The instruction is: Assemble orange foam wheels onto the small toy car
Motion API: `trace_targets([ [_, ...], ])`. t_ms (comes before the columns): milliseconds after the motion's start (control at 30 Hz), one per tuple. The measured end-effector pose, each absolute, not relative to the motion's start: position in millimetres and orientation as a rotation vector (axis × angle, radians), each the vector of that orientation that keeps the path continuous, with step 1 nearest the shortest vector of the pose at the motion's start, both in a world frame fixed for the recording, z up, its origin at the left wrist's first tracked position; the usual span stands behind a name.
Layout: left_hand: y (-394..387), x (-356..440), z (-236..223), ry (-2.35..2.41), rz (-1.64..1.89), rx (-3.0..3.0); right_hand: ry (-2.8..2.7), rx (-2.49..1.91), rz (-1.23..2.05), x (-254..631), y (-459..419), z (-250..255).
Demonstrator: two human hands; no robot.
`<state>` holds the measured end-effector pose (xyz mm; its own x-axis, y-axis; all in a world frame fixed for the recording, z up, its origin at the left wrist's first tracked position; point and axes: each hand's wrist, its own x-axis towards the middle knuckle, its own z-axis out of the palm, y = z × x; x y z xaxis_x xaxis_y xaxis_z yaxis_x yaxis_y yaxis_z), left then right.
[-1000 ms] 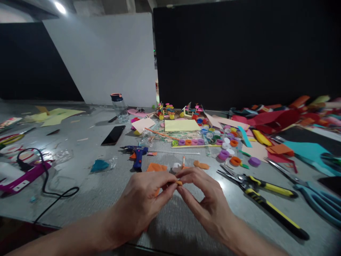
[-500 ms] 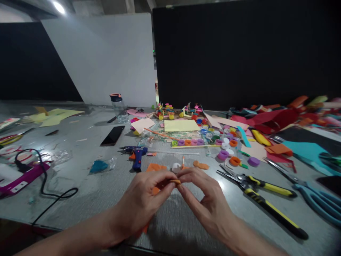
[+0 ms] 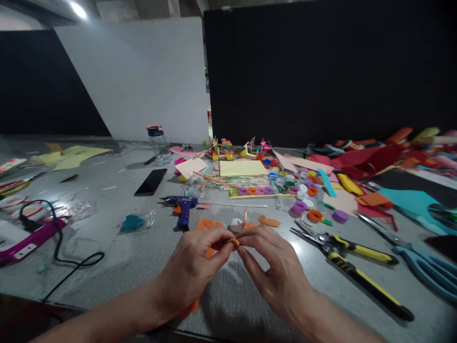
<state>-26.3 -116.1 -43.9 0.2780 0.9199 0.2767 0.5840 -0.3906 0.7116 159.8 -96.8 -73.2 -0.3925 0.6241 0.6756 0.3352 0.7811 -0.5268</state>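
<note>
One tiny orange piece [image 3: 234,242] at 6 o'clock, fiddly stuff
Left hand [image 3: 191,259] is pinching it by the fingertips, probably because it's so small; right hand [image 3: 276,262] is at its end, can't tell if it's gripping. From there: one glue gun [image 3: 184,212] at 10, likely for easy reach, one open pair of pliers [image 3: 341,261] at 3, then one phone [image 3: 151,182] at 10, one bottle [image 3: 159,146] at 11.

The left hand [image 3: 193,259] and the right hand [image 3: 278,262] are both bare. The left forearm [image 3: 123,305] is bare too, and so is the right forearm [image 3: 324,312]. The fingers [image 3: 257,234] look long and thin, and both forearms look smooth. The fingertips [image 3: 242,252] are too small to see well.
</note>
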Motion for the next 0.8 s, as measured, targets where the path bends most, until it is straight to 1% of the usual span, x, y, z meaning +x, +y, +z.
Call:
trace_targets([
  [200, -114.7, -26.2, -42.8, 1.308, 0.942, 1.976, -1.979, -0.783, 0.421, 161.7, -95.7, -69.8],
  [400, -114.7, -25.0, -40.7, 1.310, 0.879, 1.935, -1.963, -0.754, 0.486, 159.7, -94.8, -70.4],
  [633, -115.4, -26.5, -34.7, 1.142, 0.837, 1.804, -1.935, -0.781, 0.618, 161.5, -95.2, -71.5],
  [800, -111.8, -24.1, -38.9, 1.182, 0.877, 1.742, -1.958, -0.789, 0.598, 161.6, -96.1, -71.4],
])
